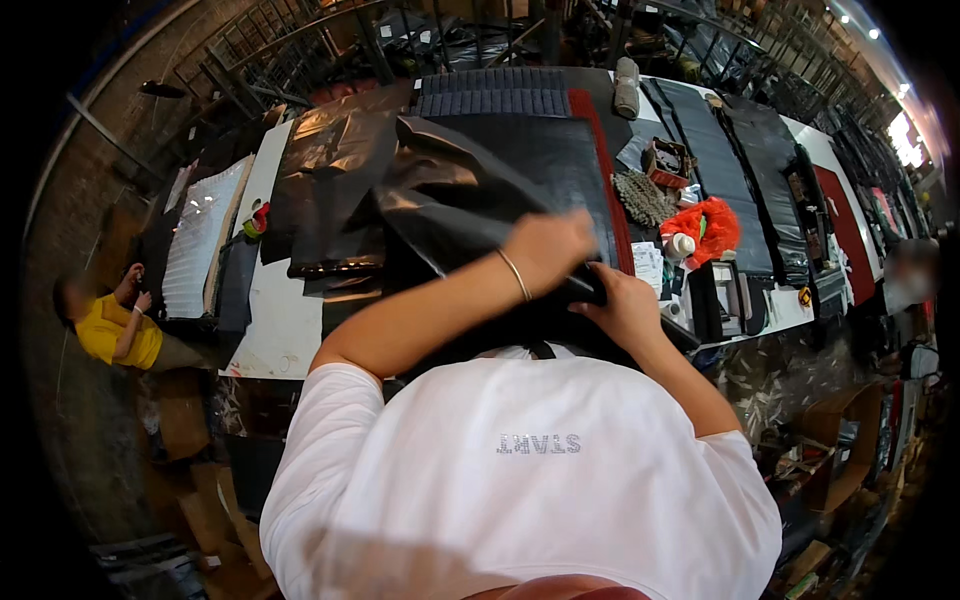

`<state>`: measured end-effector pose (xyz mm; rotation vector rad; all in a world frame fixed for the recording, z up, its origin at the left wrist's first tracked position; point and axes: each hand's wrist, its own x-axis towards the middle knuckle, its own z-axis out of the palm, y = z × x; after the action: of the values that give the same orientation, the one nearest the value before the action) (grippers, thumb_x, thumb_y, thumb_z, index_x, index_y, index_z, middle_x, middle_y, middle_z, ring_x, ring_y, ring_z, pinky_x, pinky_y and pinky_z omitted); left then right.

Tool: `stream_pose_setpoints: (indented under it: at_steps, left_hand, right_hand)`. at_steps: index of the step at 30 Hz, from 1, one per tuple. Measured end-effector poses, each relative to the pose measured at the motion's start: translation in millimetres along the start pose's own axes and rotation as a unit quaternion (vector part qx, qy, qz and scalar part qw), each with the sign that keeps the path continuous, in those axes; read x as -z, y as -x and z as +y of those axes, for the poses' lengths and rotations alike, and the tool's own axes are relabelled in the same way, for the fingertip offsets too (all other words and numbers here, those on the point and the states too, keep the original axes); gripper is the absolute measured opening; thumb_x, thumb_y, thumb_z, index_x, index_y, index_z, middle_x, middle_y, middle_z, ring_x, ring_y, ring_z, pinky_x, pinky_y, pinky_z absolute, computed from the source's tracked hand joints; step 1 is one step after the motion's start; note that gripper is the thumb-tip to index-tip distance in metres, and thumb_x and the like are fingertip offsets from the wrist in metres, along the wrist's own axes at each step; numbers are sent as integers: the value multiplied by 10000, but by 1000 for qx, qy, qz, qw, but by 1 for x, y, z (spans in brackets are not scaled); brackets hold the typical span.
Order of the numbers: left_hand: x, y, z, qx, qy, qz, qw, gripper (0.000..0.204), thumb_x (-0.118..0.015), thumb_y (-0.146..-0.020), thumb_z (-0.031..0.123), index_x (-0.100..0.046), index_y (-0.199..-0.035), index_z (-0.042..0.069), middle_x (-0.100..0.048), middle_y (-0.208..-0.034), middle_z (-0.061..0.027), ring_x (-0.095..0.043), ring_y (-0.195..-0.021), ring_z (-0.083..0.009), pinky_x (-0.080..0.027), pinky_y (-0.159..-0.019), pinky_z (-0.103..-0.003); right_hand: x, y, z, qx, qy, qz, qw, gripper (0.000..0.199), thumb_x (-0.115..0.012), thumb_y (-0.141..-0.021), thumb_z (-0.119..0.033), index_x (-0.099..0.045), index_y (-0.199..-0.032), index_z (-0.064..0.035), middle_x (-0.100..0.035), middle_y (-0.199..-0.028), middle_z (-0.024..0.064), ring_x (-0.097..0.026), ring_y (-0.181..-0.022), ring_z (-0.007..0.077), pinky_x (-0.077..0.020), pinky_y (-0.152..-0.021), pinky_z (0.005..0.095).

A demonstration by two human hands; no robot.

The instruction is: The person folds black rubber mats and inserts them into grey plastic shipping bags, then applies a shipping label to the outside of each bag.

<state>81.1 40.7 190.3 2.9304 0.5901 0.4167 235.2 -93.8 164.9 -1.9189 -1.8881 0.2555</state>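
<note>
The black plastic sheet [455, 205] lies partly flat, its folds not yet smoothed, right hand [630, 310] pinching its near edge, blurred left hand's [550, 250] grip unclear.

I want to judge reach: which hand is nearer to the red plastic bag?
Right. The right hand, on the black sheeting, is left of and below the bag in view; the left hand is farther left.

Blurred Hand, Unreadable Papers

We find the left hand [548, 248] smeared by blur, its fingers indistinct. The print on the white papers [648, 265] is too small for us, and the person [908, 272] at far right is blurred.
</note>
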Motion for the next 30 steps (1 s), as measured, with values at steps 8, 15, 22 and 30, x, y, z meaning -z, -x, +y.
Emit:
stream_pose_setpoints:
  at_steps: [8, 15, 22, 30]
  left_hand:
    - [-9, 54, -11, 93, -258, 229, 934, 746, -567, -859, 78, -369, -1565, 217, -501, -1410, -112, -559, -1143, -262, -464, -916, -384]
    - [-25, 71, -153, 535, 218, 138, 804, 364, -503, -927, 76, -612, -1269, 13, -651, -1178, -264, -649, -1049, -447, -518, -869, -508]
    - [-116, 103, -155, 451, 186, 17, 873, 363, -512, -965, 229, -653, -1181, -27, -642, -1129, -338, -597, -1078, -504, -493, -934, -501]
    - [-181, 178, -208, 501, 291, 110, 808, 449, -534, -959, 359, -691, -1151, -15, -720, -1111, -229, -679, -1036, -389, -517, -877, -447]
  right_hand:
    - [16, -15, 13, -99, -21, 68, 993, 615, -861, -726, -398, -651, -1155, -11, -718, -946, 200, -698, -898, 382, -551, -765, 454]
    - [9, -105, 14, -121, -103, 130, 979, 718, -840, -704, -531, -641, -1113, 25, -700, -1025, 239, -674, -993, 400, -533, -829, 473]
    - [-120, -164, 88, -246, -476, -30, 844, 620, -749, -844, -375, -614, -1300, 23, -687, -1114, 206, -668, -1051, 302, -520, -875, 433]
    - [-147, -120, 142, -153, -124, 165, 966, 457, -788, -787, -248, -536, -1107, -40, -606, -1030, 147, -637, -1018, 368, -522, -830, 478]
